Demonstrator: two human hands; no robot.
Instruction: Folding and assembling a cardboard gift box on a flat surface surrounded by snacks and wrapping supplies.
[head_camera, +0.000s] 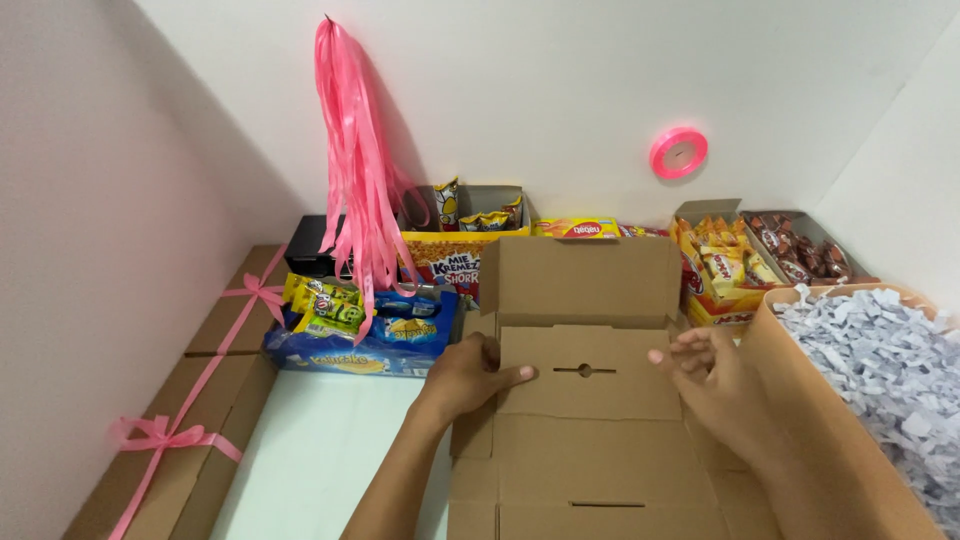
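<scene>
A flat brown cardboard box blank (590, 440) lies on the white table in front of me, its far flap (585, 278) standing upright. My left hand (470, 375) grips the left edge of the panel with the slot, thumb lying on top. On the right side my right hand (715, 375) hovers with fingers spread, fingertips touching or just above the same panel.
A big cardboard box of shredded white paper (880, 370) stands at the right. Snack boxes (735, 265) and packets (365, 325) line the back. Pink ribbons (350, 170) and a ribbon roll (678, 152) hang on the wall. Ribbon-tied boxes (190, 440) lie at the left.
</scene>
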